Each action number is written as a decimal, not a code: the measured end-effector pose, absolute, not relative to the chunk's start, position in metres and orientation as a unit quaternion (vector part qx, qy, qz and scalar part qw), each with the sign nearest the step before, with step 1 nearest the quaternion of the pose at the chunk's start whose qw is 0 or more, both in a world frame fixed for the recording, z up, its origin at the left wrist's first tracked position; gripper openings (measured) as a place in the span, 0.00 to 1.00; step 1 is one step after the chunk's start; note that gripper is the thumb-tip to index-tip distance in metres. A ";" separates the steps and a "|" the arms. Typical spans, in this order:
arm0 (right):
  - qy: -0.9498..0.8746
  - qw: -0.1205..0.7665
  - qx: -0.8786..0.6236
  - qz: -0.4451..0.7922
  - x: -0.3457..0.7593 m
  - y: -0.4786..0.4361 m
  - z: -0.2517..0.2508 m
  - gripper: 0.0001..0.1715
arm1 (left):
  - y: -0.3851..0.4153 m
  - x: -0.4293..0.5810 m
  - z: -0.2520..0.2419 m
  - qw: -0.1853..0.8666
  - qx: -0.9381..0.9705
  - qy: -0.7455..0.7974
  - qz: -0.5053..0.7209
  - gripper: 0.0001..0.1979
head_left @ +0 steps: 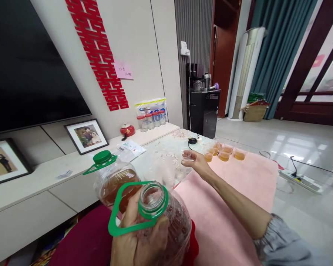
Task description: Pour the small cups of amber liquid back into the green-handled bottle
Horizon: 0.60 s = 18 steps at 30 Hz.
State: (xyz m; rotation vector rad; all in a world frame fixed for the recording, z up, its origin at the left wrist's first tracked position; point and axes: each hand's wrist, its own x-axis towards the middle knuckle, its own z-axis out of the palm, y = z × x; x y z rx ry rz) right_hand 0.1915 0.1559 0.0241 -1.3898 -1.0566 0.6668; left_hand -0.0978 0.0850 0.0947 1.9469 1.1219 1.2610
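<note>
In the foreground my left hand [138, 236] grips a large clear plastic jug [177, 225] by its green handle and neck. The jug's mouth is uncapped. Behind it stands a second jug [116, 184] of brown liquid, with a green cap [102, 157] on. My right hand [195, 164] reaches over the table, thumb and fingers curved around what looks like a clear plastic cup [185, 156]. Nearby, clear plastic cups [166, 170] appear nested on the table. Beyond my right hand sit several small cups of amber liquid [224, 154].
A pink cloth [249, 177] covers part of the table. Lidded glass jars [151, 122], a red pot [127, 130] and a framed photo [86, 136] stand on the white cabinet. A power strip [302, 181] lies at right, and a maroon stool [83, 236] is at lower left.
</note>
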 end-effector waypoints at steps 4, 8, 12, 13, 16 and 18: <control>-0.454 0.611 -0.584 0.280 0.188 0.165 0.009 0.19 | 0.082 -0.096 0.099 0.291 0.715 0.421 0.477 0.35; -0.456 0.616 -0.579 0.277 0.184 0.174 -0.006 0.20 | 0.080 -0.095 0.102 0.304 0.705 0.421 0.483 0.34; -0.444 0.611 -0.592 0.280 0.182 0.180 -0.026 0.21 | 0.083 -0.098 0.107 0.310 0.713 0.408 0.478 0.32; -0.441 0.609 -0.596 0.282 0.182 0.180 -0.030 0.22 | 0.085 -0.099 0.108 0.308 0.720 0.401 0.475 0.32; -0.434 0.604 -0.605 0.284 0.182 0.176 -0.039 0.26 | 0.087 -0.099 0.110 0.308 0.730 0.396 0.464 0.30; -0.438 0.601 -0.605 0.285 0.182 0.172 -0.039 0.31 | 0.087 -0.098 0.109 0.303 0.721 0.410 0.470 0.31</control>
